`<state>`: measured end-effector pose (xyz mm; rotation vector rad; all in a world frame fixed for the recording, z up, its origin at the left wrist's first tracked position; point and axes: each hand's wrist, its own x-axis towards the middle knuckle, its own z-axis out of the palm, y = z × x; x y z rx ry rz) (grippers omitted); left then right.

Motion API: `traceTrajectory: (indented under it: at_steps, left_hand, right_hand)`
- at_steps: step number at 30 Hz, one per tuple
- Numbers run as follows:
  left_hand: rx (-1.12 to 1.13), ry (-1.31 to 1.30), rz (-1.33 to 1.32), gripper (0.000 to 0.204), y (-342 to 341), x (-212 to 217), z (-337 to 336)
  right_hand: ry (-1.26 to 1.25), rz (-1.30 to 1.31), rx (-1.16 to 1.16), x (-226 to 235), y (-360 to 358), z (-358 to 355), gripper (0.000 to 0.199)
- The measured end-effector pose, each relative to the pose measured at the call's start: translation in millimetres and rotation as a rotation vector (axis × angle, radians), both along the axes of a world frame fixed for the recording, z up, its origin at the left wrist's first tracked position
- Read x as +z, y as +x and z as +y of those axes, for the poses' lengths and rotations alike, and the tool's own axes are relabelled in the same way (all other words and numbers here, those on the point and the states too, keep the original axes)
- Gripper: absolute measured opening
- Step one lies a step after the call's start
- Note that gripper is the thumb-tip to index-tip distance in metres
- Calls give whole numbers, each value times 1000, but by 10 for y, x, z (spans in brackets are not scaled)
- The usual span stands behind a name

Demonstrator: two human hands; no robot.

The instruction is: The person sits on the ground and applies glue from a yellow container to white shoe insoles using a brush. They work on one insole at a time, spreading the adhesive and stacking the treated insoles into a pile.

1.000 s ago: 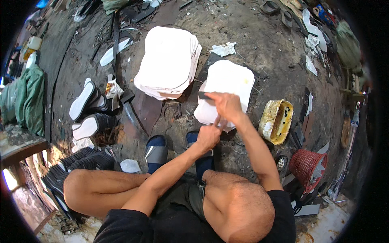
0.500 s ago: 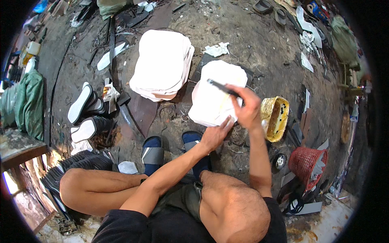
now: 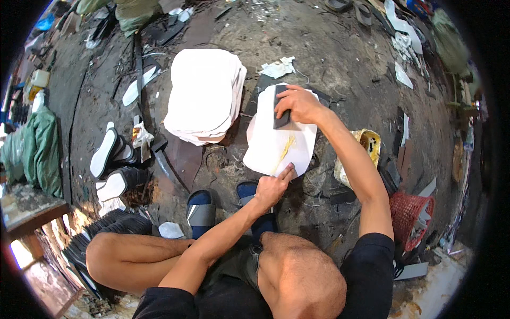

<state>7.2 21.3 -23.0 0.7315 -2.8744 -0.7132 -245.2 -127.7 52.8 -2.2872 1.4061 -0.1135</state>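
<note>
A white sheet (image 3: 264,139) lies on top of the right-hand pile, with a streak of yellow paste (image 3: 287,146) down its middle. My right hand (image 3: 300,105) is closed round a dark flat rectangular spreader (image 3: 281,109), which rests on the far part of the sheet. At the sheet's near edge, my left hand (image 3: 273,187) presses down with outstretched fingertips and holds nothing. Left of this pile stands a second, taller stack of white sheets (image 3: 203,93). A yellow-smeared tub (image 3: 372,143) sits to the right, partly hidden behind my right forearm.
A red plastic basket (image 3: 406,218) with scraps stands at the right. White-soled shoe parts (image 3: 106,154) and a hammer (image 3: 166,159) lie at the left, near a pile of black soles (image 3: 114,226). Scraps (image 3: 279,67) litter the dirty floor.
My right hand has moved away from beside the tub to the sheet's far part, laying the spreader down flat. A yellow streak now shows plainly. My left hand stays at the near edge.
</note>
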Motion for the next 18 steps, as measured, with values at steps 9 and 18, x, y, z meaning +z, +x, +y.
traceTrajectory:
  at_steps: [9,18]
  left_hand:
    - [-3,52,27,58,-36,68,24]
    - [73,105,103,52,-122,232,-363]
  right_hand:
    - [102,-75,-804,-47,-483,1704,40]
    - [-285,-24,-956,-130,107,1469,43]
